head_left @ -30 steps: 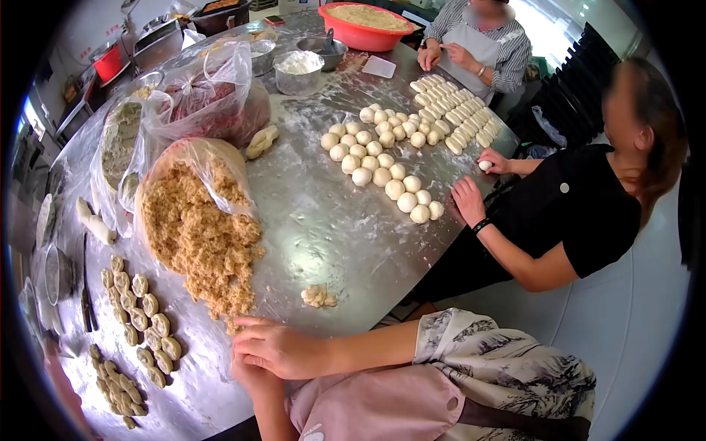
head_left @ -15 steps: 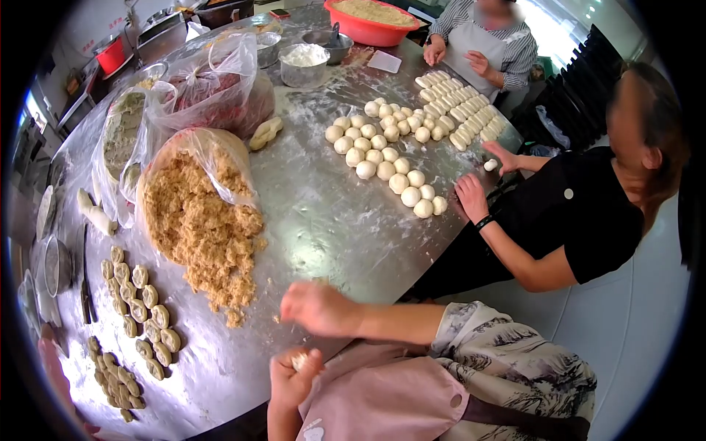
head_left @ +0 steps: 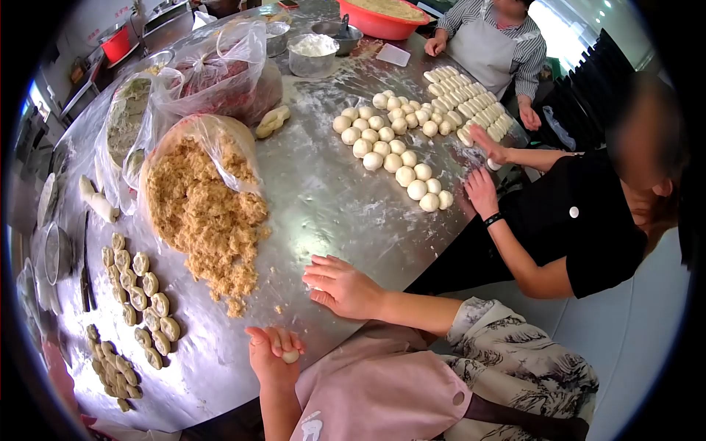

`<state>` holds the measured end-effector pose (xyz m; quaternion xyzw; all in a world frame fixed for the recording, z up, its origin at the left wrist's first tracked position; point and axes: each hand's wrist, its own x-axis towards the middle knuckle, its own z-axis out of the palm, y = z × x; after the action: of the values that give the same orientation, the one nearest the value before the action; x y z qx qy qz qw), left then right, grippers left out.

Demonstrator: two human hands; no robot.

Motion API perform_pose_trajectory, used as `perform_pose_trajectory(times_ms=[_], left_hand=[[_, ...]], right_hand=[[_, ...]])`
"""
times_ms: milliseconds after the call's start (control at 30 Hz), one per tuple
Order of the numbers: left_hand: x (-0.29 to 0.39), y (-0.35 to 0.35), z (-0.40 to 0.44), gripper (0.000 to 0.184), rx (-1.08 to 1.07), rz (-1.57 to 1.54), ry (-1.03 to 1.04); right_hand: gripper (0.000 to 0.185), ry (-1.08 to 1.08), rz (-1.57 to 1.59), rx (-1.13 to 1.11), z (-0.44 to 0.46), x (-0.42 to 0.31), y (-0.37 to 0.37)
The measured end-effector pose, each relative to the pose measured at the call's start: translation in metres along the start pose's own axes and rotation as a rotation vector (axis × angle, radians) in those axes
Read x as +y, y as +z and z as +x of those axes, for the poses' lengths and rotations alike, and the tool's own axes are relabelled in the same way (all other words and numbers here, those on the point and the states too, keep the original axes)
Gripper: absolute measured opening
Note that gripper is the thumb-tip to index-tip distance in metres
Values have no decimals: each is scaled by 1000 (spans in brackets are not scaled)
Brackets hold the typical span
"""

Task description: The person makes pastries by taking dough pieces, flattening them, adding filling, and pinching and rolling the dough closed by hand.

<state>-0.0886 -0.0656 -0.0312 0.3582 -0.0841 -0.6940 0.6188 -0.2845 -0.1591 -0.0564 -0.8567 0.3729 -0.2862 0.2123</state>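
At the bottom centre, my left hand (head_left: 273, 351) is closed around a small white piece of dough (head_left: 291, 356), which peeks out below the fingers. My right hand (head_left: 344, 288) reaches in from the right, palm down, its fingers stretched out over the steel table; a pale bit shows between them, too small to name. Just beyond my hands lies a crumbly tan filling (head_left: 213, 220), spilling out of a clear plastic bag (head_left: 237, 136). Left of it, several flattened dough pieces (head_left: 138, 298) sit in rows, with a darker cluster (head_left: 112, 371) below.
Several round dough balls (head_left: 404, 175) and rows of elongated dough pieces (head_left: 471, 99) lie at the right. A co-worker in black (head_left: 573, 213) handles dough there; another person in an apron (head_left: 485, 44) stands behind. Bagged red filling (head_left: 220, 84), a flour bowl (head_left: 312, 55) and a red basin (head_left: 382, 18) stand farther back.
My right hand has moved slightly right and up, its fingers now spread. My left hand has shifted left, turning over so its fingers cover most of the dough. The standing person's hands have moved apart.
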Motion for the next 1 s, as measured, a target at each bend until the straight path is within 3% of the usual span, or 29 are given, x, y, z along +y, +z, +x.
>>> perform_pose_trajectory(times_ms=[67,200,267,300,433,500,533,600,633,700,733,767,800,867,900,1000], left_hand=[[5,5,1,59,117,-28,59],[23,1,12,57,201,-228,175],[27,3,22,56,245,-260,318],[25,1,25,55,277,-135,408],[23,17,20,77,144,-201,357],[34,28,17,82,26,-499,310],[32,31,20,77,74,-482,329],[28,34,23,70,162,-451,356],[21,24,23,64,120,-248,368],[7,-1,28,57,19,158,376],[5,-6,34,51,-63,127,482],[5,-5,35,53,-47,165,490],[4,-3,34,54,-41,199,495],[3,6,34,59,-16,255,455],[-3,9,34,71,-88,63,388],[1,16,32,80,-28,114,363]], right_hand=[[43,-20,98,60,14,-18,-14],[61,-75,366,-88,30,-60,-13],[64,-134,399,-66,37,-74,2],[63,-149,442,-34,41,-80,15],[34,142,667,-13,48,-90,39],[28,267,884,-86,49,-84,34],[26,335,983,-114,50,-82,31],[26,374,932,-249,52,-83,26],[27,390,903,-312,52,-83,25],[39,278,828,-192,46,-86,35],[41,218,757,-165,45,-86,35],[44,165,676,-133,43,-86,33],[48,257,744,-170,42,-89,32],[44,250,761,-85,41,-81,32],[42,298,843,-49,44,-78,25],[39,432,630,67,41,-42,-5]])
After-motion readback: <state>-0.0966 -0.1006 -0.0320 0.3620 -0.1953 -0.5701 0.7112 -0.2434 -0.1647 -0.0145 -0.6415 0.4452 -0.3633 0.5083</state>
